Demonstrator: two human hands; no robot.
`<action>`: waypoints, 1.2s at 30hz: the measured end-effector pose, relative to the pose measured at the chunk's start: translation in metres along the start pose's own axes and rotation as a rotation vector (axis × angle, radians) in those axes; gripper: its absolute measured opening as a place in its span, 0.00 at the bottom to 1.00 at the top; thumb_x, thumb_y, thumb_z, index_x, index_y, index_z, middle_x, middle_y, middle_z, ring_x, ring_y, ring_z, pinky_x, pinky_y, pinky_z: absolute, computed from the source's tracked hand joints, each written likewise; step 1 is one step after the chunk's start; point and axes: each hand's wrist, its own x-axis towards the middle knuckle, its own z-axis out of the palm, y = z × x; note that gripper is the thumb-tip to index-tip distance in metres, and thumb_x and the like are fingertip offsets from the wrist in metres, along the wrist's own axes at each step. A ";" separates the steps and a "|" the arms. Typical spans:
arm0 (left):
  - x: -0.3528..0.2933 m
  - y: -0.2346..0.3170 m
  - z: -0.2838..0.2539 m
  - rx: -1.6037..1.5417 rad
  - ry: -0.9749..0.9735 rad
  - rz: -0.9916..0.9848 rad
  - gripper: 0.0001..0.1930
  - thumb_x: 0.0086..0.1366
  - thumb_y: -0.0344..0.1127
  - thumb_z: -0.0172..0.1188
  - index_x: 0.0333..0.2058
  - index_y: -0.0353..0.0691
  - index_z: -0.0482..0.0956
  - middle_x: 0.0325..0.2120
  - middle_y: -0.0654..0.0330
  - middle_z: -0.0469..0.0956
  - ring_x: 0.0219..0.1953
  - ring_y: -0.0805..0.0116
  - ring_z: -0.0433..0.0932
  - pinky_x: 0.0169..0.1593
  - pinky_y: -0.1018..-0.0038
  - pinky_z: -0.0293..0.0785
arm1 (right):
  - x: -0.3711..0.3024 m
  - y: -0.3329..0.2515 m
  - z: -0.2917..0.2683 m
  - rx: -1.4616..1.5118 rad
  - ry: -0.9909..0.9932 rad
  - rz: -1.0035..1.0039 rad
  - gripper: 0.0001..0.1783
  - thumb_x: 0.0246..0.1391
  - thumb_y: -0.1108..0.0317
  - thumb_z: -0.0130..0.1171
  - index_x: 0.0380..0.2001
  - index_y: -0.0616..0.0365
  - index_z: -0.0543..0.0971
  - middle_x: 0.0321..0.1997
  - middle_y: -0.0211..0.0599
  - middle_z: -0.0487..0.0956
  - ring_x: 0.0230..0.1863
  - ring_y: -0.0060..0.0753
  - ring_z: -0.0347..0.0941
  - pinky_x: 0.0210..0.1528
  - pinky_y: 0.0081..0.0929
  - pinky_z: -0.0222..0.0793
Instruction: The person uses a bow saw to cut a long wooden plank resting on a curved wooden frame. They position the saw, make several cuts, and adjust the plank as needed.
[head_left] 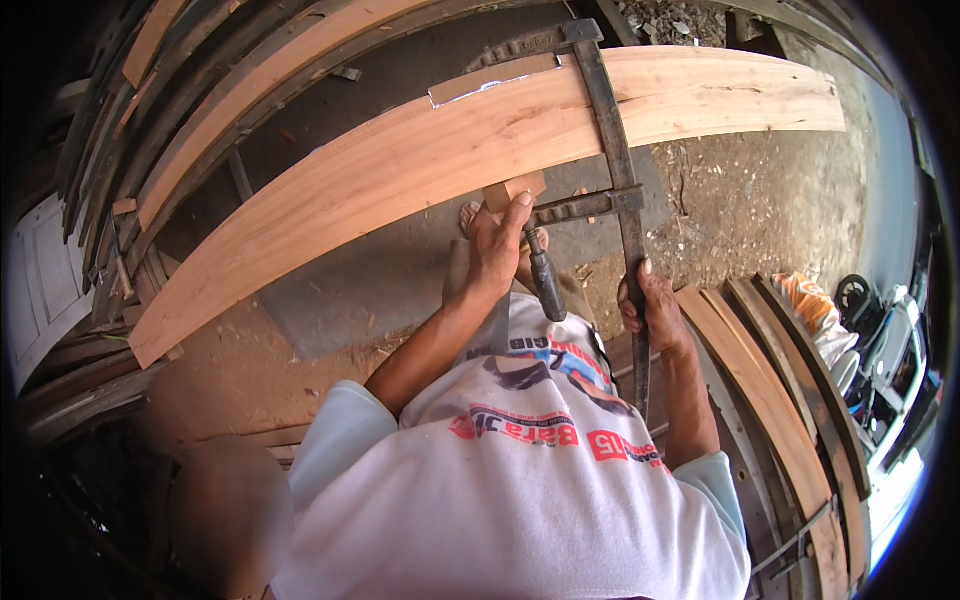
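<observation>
Left fingers (521, 203) pinch a wood block (522, 185); right fingers (628, 308) wrap the bar clamp (617, 150), likely heavy, rigid, best held there.

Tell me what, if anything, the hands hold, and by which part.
The left hand holds a small brown wooden block by its near end; the right hand, a long dark metal bar clamp by its bar's near half.

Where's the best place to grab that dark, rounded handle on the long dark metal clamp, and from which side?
I'd grip around the middle of the dark, rounded handle, probably from its near right: its bulging body lies uncovered, its free end points toward the person's white shirt, and the bare left hand sits close on its left.
</observation>
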 end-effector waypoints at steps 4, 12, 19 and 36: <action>0.007 -0.026 -0.010 -0.274 -0.064 0.066 0.28 0.75 0.50 0.50 0.61 0.31 0.71 0.57 0.53 0.76 0.60 0.62 0.73 0.64 0.65 0.68 | 0.000 -0.002 0.001 0.015 0.010 0.015 0.39 0.69 0.30 0.43 0.28 0.58 0.76 0.16 0.26 0.66 0.14 0.19 0.59 0.17 0.21 0.54; 0.011 -0.033 -0.014 -0.472 -0.164 0.090 0.20 0.77 0.49 0.49 0.53 0.38 0.74 0.47 0.58 0.79 0.44 0.65 0.80 0.46 0.62 0.81 | 0.002 0.004 -0.003 0.045 -0.011 0.027 0.39 0.70 0.30 0.43 0.28 0.59 0.76 0.15 0.26 0.65 0.13 0.20 0.58 0.16 0.21 0.55; 0.012 -0.024 -0.015 -0.535 -0.205 -0.005 0.21 0.77 0.50 0.48 0.57 0.41 0.74 0.51 0.60 0.78 0.49 0.65 0.79 0.49 0.62 0.80 | 0.007 0.011 -0.009 0.072 -0.020 0.026 0.40 0.70 0.30 0.42 0.27 0.60 0.76 0.15 0.26 0.65 0.13 0.20 0.59 0.17 0.21 0.55; -0.009 0.118 -0.068 0.795 -0.374 -0.050 0.34 0.72 0.63 0.56 0.51 0.29 0.79 0.40 0.49 0.84 0.40 0.62 0.84 0.46 0.67 0.81 | 0.004 0.001 -0.002 0.037 -0.028 0.023 0.40 0.69 0.30 0.43 0.24 0.59 0.73 0.15 0.26 0.65 0.13 0.20 0.58 0.17 0.22 0.54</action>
